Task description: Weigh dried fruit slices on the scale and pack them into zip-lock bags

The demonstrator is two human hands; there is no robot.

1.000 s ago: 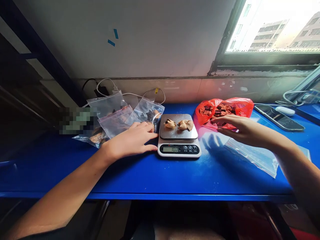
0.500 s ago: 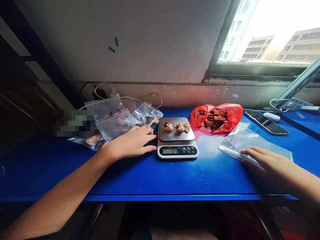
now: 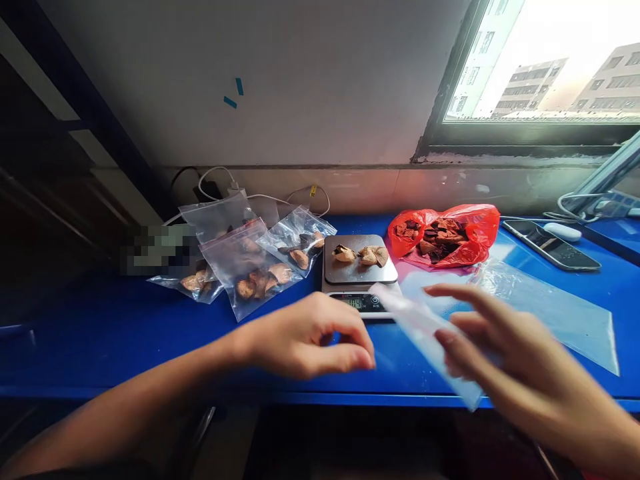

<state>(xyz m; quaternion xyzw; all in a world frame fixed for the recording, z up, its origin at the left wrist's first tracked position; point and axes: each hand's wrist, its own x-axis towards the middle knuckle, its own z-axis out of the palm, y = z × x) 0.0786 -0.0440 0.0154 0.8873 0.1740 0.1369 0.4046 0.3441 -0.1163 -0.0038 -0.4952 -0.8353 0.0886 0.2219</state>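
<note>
Blurred by motion, a clear plastic bag (image 3: pixel 417 330) hangs over the front right of the kitchen scale (image 3: pixel 361 277), held between the thumb and fingers of my right hand (image 3: pixel 520 360). In front of the scale, my left hand (image 3: pixel 315 337) is raised with fingers curled and the thumb tip close against the index finger; nothing shows between them. Two dried brown-and-tan pieces (image 3: pixel 373 256) sit on the scale's metal plate. The bag partly covers the display and buttons. To the right, more flat clear bags (image 3: pixel 575 317) lie under and behind my right hand.
Several zip bags with dried pieces (image 3: pixel 260 283) lie left of the scale. A red plastic bag (image 3: pixel 483 233) holding dark brown chunks stands at the back right. Beyond are a phone (image 3: pixel 550 245), a white earbud case (image 3: pixel 562 231) and cables (image 3: pixel 215 177) along the wall.
My left hand has come off the bags beside the scale and moved right and nearer. My right hand has lifted one clear bag from the others and brought it leftward.
</note>
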